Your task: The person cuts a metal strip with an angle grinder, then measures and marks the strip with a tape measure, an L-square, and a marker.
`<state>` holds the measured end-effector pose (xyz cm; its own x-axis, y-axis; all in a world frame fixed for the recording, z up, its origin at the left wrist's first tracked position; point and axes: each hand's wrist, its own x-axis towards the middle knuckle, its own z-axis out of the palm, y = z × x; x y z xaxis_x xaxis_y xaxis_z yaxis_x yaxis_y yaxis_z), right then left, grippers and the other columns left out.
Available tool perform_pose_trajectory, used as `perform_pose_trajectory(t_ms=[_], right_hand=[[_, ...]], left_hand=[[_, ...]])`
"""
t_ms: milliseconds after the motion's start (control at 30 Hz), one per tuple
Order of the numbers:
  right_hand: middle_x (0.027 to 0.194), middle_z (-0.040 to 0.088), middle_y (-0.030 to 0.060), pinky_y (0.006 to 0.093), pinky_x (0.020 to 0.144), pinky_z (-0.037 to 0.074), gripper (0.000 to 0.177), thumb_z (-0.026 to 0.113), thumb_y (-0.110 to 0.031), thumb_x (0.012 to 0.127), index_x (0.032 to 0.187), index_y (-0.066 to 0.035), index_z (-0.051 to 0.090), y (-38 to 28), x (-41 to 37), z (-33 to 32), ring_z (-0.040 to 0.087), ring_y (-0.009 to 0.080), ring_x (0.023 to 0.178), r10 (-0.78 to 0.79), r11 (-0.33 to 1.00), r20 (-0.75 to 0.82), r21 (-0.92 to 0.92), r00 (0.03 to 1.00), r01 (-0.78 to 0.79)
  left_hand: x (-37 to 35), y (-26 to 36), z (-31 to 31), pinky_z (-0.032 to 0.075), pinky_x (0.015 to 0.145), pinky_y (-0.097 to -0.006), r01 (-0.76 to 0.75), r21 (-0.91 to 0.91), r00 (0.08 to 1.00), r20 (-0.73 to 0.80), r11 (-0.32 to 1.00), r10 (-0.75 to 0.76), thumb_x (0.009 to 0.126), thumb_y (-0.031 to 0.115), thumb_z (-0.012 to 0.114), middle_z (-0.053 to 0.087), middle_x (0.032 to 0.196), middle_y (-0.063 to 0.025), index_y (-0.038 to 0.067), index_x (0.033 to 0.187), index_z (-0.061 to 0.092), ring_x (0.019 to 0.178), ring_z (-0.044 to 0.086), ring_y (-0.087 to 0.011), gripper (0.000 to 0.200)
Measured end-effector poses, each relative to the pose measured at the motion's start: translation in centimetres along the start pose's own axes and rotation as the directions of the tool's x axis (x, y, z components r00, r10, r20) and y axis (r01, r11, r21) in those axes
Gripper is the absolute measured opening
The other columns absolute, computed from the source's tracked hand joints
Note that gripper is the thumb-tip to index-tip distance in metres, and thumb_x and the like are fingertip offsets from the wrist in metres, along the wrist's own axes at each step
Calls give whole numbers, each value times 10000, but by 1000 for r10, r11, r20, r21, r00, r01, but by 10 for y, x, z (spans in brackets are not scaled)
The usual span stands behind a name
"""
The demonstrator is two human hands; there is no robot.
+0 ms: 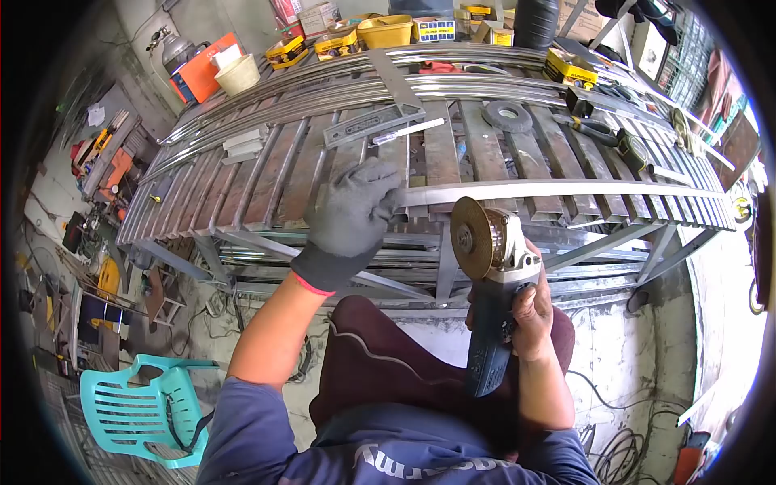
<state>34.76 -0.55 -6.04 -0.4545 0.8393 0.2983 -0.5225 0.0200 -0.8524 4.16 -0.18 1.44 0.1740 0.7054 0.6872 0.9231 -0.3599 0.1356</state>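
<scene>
In a dark grey work glove, my left hand (356,208) is closed around the left end of a long flat metal bar (558,189). The bar lies across the slatted steel workbench (477,145) and reaches to its right side. My bare right hand (535,319) grips an angle grinder (490,335), its body pointing down toward my lap. The grinder's worn brown disc (472,238) stands upright just in front of the bar, near my gloved fingers. Beyond the left hand lie a metal level (364,126) and a white marker (419,129).
Long shiny tubes (299,101) stretch along the back of the bench. A loose grinding disc (508,116) and a tape measure (632,150) lie to the right. Yellow boxes (571,68) stand at the back. A turquoise plastic chair (133,408) is at lower left; cables (626,453) coil on the floor.
</scene>
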Motion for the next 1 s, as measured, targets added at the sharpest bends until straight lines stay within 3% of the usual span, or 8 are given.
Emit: perform_pose_trajectory(t_ms=[67,167,267,367,567,667,767,1000], right_hand=[[1140,743,269,429,636,689,1082,732,-662,1069,1784,-54,194,0,0,2,802,330,789,3,1000,8,2,1000,-3],[1216,734,250,426,671,698,1095,759,-642,1060,1785,-51,188,-1,2,4,801,310,861,26,1000,46,16,999,-27],[1310,724,216,400,728,700,1125,797,-620,1044,1791,-46,183,5,4,8,794,269,952,45,998,68,50,997,-49],[1315,724,213,399,733,698,1116,793,-615,1050,1790,-44,184,8,5,11,792,266,959,46,999,68,23,997,-48],[1311,728,201,404,741,700,1048,747,-617,1082,1777,-48,207,11,5,18,788,258,986,63,998,45,25,997,-64],[1295,736,198,419,717,704,994,726,-611,1095,1764,-76,223,19,4,10,788,256,969,-45,969,7,-243,999,45],[1307,732,180,409,804,691,940,707,-601,1118,1739,-51,265,7,0,16,771,238,1014,123,992,-3,-37,992,-123],[1162,733,138,373,744,699,1037,981,-191,933,1688,21,303,6,2,25,771,209,869,63,969,-54,-235,997,-74]], left_hand=[[0,-9,-8,576,1085,-516,37,11,989,145,999,-38,1011,64,741,768,1228,-172,48,1272,799,1225,729,-418,267],[1,8,-11,582,1010,-530,186,-7,977,106,983,-184,987,35,715,763,1203,-167,63,1269,796,1140,733,-416,295],[7,31,-14,579,971,-528,155,257,974,120,954,-190,960,54,745,757,1187,-161,71,1275,791,1087,726,-417,318],[-2,11,-8,576,974,-546,39,135,991,123,990,-55,939,84,784,761,1192,-158,102,1372,772,1085,727,-421,434],[-14,1,-3,557,1066,-531,13,170,1000,-13,985,-11,966,189,811,774,1304,-173,57,1446,728,1216,721,-437,505],[-20,-9,1,538,1108,-553,7,182,999,-42,983,1,984,202,803,758,1387,-180,41,1419,733,1271,704,-449,469],[-25,-10,1,502,1177,-568,28,166,998,51,986,-37,975,104,827,693,1537,-183,89,1544,668,1374,664,-447,591],[-37,-18,14,484,1199,-552,-30,175,998,-42,984,38,997,206,864,714,1446,-155,103,1457,718,1367,674,-407,493]])
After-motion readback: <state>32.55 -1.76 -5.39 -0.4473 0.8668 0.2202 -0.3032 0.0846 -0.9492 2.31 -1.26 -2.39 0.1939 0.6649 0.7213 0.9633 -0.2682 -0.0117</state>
